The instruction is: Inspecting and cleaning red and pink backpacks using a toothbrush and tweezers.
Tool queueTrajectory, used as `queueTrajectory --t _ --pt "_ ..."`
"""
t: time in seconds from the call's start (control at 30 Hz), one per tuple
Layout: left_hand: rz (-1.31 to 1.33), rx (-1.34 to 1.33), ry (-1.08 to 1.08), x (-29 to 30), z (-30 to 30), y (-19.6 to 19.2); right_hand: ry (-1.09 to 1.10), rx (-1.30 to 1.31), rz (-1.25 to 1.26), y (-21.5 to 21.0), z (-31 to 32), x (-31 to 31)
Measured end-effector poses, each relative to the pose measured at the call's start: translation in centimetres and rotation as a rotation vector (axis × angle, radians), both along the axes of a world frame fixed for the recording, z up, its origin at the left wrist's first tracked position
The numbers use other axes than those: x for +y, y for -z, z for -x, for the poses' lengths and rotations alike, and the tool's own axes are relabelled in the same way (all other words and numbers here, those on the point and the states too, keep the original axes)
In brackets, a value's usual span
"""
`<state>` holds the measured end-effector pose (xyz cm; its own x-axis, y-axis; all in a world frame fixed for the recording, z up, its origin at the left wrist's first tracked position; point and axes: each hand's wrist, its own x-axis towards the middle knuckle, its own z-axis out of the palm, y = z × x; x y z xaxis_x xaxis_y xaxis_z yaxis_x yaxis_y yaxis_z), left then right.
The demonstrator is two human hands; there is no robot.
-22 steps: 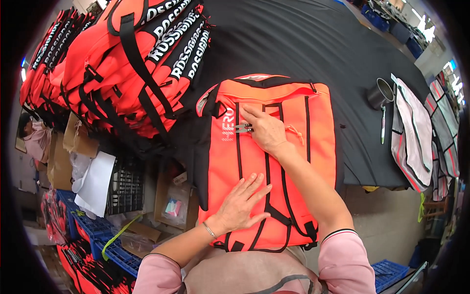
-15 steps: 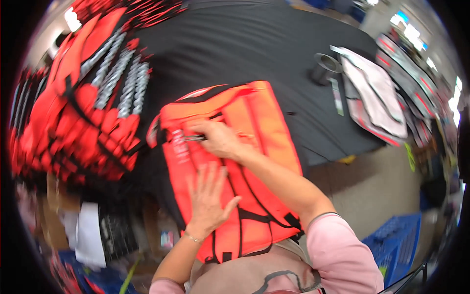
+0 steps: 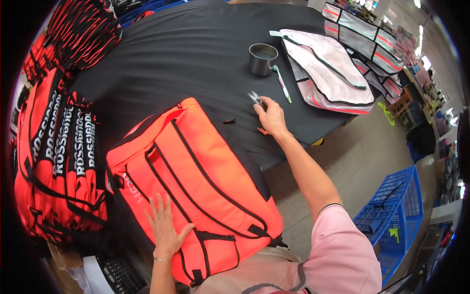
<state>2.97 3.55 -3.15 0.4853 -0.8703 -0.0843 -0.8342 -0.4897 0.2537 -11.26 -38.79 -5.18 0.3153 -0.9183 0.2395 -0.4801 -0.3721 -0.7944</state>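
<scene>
- The orange-red backpack was laid flat on its front or back at the near edge of the table, tilted slantwise, with its lower end against the person's apron.
- The left hand was rested on the backpack's left side, low down, with the fingers spread and straight and the thumb held out toward the black straps; nothing was gripped by it.
- A thin bracelet was worn on the left wrist.
- The right hand was held out past the backpack's right side, over the black cloth; its fingers were curled around a small pair of metal snips, whose blades were pointed away from the body.
- Whether the cloth was touched by the right hand could not be told.
- A small red strand was seen just beside the heel of the right hand; whether it was held could not be told.
- A small dark scrap was left on the cloth between the backpack and the right hand.
- Beyond the snips, a metal cup was stood upright, with a slim white-and-green stick laid near it.
- Pale pink-and-grey bags were placed at the right, and red bags were stacked at the left.
</scene>
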Motion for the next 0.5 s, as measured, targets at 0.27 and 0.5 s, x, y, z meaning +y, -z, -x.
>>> queueTrajectory --t 0.27,0.5 --pt "-0.005 -0.034 -0.028 -0.2 0.0 0.4 0.236 0.415 0.526 0.8 3.1 -7.8" --pt "-0.003 -0.028 -0.042 -0.1 0.1 0.5 0.266 0.353 0.376 1.0 4.9 -11.3"
